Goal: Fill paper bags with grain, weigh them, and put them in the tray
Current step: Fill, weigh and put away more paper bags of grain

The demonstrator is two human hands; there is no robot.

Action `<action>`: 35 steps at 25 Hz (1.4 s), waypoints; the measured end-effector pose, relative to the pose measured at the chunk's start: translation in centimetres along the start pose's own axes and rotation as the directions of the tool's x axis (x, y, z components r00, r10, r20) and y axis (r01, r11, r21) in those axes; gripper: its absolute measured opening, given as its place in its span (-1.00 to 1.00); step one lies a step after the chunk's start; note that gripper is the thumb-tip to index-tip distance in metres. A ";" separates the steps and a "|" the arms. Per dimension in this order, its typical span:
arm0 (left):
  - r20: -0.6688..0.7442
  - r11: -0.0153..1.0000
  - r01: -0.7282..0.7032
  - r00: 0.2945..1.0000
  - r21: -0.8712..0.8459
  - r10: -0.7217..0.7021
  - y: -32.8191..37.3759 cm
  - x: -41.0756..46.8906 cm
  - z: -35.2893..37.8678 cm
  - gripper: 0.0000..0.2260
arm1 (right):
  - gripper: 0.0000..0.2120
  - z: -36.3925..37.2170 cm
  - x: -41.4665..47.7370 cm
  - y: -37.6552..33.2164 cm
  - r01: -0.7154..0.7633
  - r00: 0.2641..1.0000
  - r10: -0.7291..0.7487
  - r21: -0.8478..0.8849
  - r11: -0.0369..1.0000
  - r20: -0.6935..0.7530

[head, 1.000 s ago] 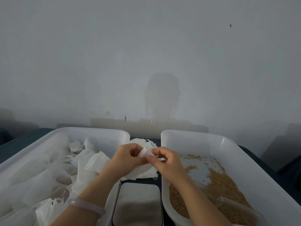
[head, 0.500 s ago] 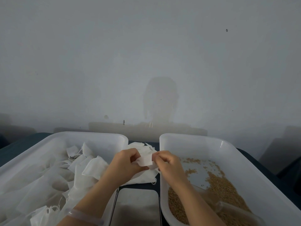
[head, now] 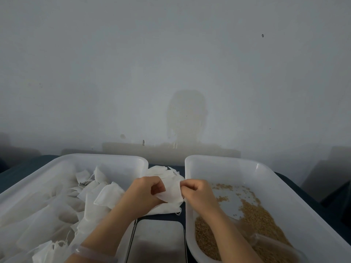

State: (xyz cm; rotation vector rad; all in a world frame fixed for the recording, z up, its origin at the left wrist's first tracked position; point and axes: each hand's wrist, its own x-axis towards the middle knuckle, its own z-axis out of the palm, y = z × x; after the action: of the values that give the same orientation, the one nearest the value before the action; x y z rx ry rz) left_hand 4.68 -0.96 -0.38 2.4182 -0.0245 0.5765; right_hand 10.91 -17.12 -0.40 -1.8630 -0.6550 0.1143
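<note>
Between the two trays, my left hand (head: 143, 192) and my right hand (head: 197, 192) both pinch one small white paper bag (head: 171, 191), each at a side of it. Under it a pile of flat white bags (head: 163, 172) lies on the dark table. The left white tray (head: 28, 186) holds several filled, tied white bags (head: 108, 195). The right white tray (head: 275, 188) holds brown grain (head: 254, 219) and a clear plastic scoop (head: 269, 243) at its near end. A scale with a steel platform (head: 157, 242) sits between the trays, below my hands.
A grey wall stands close behind the table, with my shadow on it. The dark table edge (head: 311, 196) shows to the right of the grain tray. A pale bracelet (head: 95, 252) is on my left wrist.
My hands have drawn slightly apart, spreading the small bag wider between them. The view has tilted a little upward.
</note>
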 end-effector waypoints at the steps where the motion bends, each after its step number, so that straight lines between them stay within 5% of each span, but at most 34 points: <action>1: 0.010 1.000 0.001 1.000 0.015 -0.001 0.0 0.0 -0.1 -0.71 | -0.76 -0.1 0.0 -0.1 0.000 1.000 0.000 0.009 1.000 -0.011; 5: 0.026 0.999 -0.021 0.999 0.040 0.020 0.3 -0.1 -0.2 -0.65 | -0.61 -0.2 -0.2 -0.1 -0.004 0.996 0.009 -0.067 0.998 0.084; 10: 0.090 0.991 -0.027 0.996 0.132 0.015 0.1 -0.1 -0.1 -0.67 | -0.84 -0.4 0.2 0.6 -0.032 0.988 0.058 -0.181 0.983 0.143; 23: 0.147 0.974 0.039 0.986 0.225 -0.074 0.1 -0.3 -0.5 -0.66 | -0.84 -0.8 -0.1 0.5 -0.057 0.990 0.081 -0.198 0.979 0.116; 26: 0.196 0.997 0.045 0.979 0.059 -0.056 0.8 -0.6 -0.2 -0.33 | -0.84 -0.8 -0.4 0.1 -0.037 0.989 0.067 -0.229 0.973 0.128; 29: 0.259 0.990 0.035 0.963 0.139 -0.071 1.5 -0.4 0.6 -0.09 | -0.83 -0.5 -0.7 -0.3 0.031 0.986 0.026 -0.331 0.943 0.165; 35: 0.266 0.990 -0.067 0.964 0.125 0.031 2.1 -0.5 1.7 -0.62 | -0.80 -1.9 -0.8 -1.9 0.105 0.976 -0.042 -0.295 0.950 0.213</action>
State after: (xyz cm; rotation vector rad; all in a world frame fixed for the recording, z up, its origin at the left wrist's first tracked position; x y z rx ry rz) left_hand 4.53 -3.67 -0.54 2.6159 -0.1638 0.2815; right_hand 10.22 -18.63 1.82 -2.1390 -0.9263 0.1645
